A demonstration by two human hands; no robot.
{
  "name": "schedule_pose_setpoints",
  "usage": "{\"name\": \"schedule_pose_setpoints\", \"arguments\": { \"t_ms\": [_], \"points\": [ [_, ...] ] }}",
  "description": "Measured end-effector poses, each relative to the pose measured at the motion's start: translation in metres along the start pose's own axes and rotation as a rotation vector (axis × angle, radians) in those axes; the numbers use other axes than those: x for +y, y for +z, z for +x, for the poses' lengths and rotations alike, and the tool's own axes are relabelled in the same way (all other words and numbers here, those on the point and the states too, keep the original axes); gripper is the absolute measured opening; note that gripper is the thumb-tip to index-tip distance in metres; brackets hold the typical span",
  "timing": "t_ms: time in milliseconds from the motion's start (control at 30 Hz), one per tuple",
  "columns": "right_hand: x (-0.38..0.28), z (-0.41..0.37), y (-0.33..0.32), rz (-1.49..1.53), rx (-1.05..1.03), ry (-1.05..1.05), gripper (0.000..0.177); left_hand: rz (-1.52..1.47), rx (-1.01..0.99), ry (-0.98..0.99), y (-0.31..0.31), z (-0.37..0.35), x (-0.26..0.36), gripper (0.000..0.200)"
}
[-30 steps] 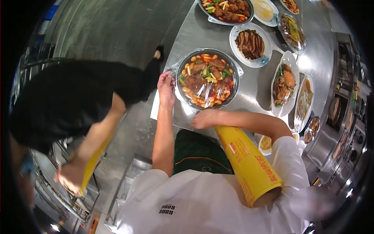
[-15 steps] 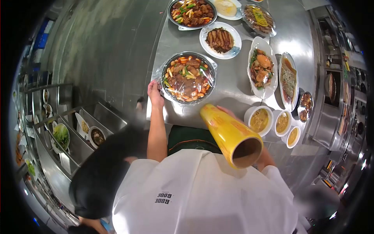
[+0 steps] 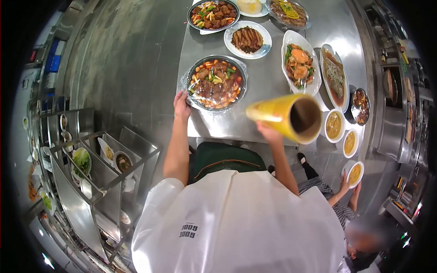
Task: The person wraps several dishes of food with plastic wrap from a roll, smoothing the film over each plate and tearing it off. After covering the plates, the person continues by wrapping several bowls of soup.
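My left hand [image 3: 182,105] is at the lower left rim of a round dark dish of braised meat and vegetables [image 3: 216,84], its fingers closed on the edge of the clear cling film [image 3: 185,84] stretched over it. In my right hand [image 3: 269,133] is a large yellow roll of cling film [image 3: 268,113], held above the table's front edge to the right of that dish. The roll's hollow core faces up and to the right, and it looks slightly blurred. Part of my right fingers is hidden under the roll.
The steel table [image 3: 200,125] carries a plate of sliced meat [image 3: 247,40], oval platters [image 3: 300,61] and white soup bowls [image 3: 334,125]. At right a person's hands hold another soup bowl [image 3: 355,174]. A steel rack [image 3: 98,195] with dishes stands at left.
The roll has swung right and away from my body with my right hand. My left hand stays by the dish. A dark-clothed person has left the left side; another with a bowl appears at right.
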State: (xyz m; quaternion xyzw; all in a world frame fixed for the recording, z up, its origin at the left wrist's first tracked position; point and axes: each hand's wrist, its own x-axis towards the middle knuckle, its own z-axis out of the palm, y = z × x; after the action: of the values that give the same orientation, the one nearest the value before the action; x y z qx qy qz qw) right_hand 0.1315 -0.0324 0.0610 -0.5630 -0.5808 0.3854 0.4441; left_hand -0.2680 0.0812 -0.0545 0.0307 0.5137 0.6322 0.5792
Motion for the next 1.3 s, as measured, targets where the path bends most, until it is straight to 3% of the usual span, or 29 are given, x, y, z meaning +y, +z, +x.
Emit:
{"name": "schedule_pose_setpoints", "arguments": {
  "t_ms": [67,133,167,267,400,467,533,567,600,633,700,733,800,867,933,1000,1133,1200,1300],
  "points": [
    [0.024,0.019,-0.017,-0.126,0.09,-0.016,0.058,0.012,-0.012,-0.022,-0.009,0.005,-0.004,0.031],
    [-0.01,0.037,-0.013,-0.161,0.335,-0.03,0.055,0.021,-0.024,-0.04,-0.015,0.013,0.001,0.031],
    [-0.006,0.039,-0.013,-0.321,0.358,-0.024,0.056,0.021,-0.037,-0.071,-0.017,0.016,0.004,0.032],
    [0.017,0.036,-0.007,-0.354,0.444,-0.046,0.058,0.1,-0.115,-0.204,-0.008,0.008,0.031,0.042],
    [0.0,0.035,0.011,-0.077,0.442,-0.065,0.062,0.258,-0.23,-0.263,0.024,0.009,0.069,0.044],
    [0.001,0.034,0.008,-0.094,0.435,-0.033,0.061,0.362,-0.236,-0.266,0.033,0.023,0.081,0.042],
    [-0.005,0.033,0.007,-0.112,0.426,0.012,0.06,0.668,-0.406,-0.239,0.039,0.046,0.085,0.039],
    [-0.005,0.031,0.002,-0.148,0.404,0.137,0.061,0.793,-0.362,-0.137,0.042,0.053,0.08,0.036],
    [-0.006,0.025,0.0,-0.181,0.384,0.263,0.062,0.805,-0.377,-0.156,0.043,0.059,0.077,0.036],
    [-0.004,0.013,0.005,-0.186,0.398,0.287,0.062,0.864,-0.418,-0.08,0.042,0.066,0.077,0.034],
    [0.004,0.008,0.023,-0.127,0.674,0.005,0.058,1.037,-0.41,0.065,0.047,0.073,0.076,0.03],
    [0.004,0.003,0.038,-0.132,0.686,0.012,0.058,1.043,-0.422,0.059,0.044,0.075,0.075,0.03],
    [0.003,-0.015,0.084,0.044,1.059,0.103,0.05,1.109,-0.432,0.201,0.036,0.078,0.075,0.028],
    [0.015,-0.041,0.135,-0.16,1.044,0.56,0.041,1.087,-0.423,0.217,0.032,0.078,0.07,0.027],
    [0.037,-0.044,0.189,0.01,0.789,0.585,0.032,1.062,-0.413,0.245,0.031,0.078,0.069,0.028],
    [0.026,-0.018,0.23,0.358,0.74,0.609,0.031,0.957,-0.448,0.228,0.031,0.078,0.07,0.028],
    [0.013,0.006,0.24,0.51,0.73,0.701,0.035,0.799,-0.447,0.151,0.036,0.072,0.074,0.027],
    [0.018,0.008,0.237,0.485,0.593,0.727,0.029,0.772,-0.465,0.121,0.036,0.073,0.08,0.025],
    [0.023,0.002,0.238,0.535,0.593,0.732,0.022,0.7,-0.471,0.095,0.036,0.075,0.083,0.024]
  ]
}}
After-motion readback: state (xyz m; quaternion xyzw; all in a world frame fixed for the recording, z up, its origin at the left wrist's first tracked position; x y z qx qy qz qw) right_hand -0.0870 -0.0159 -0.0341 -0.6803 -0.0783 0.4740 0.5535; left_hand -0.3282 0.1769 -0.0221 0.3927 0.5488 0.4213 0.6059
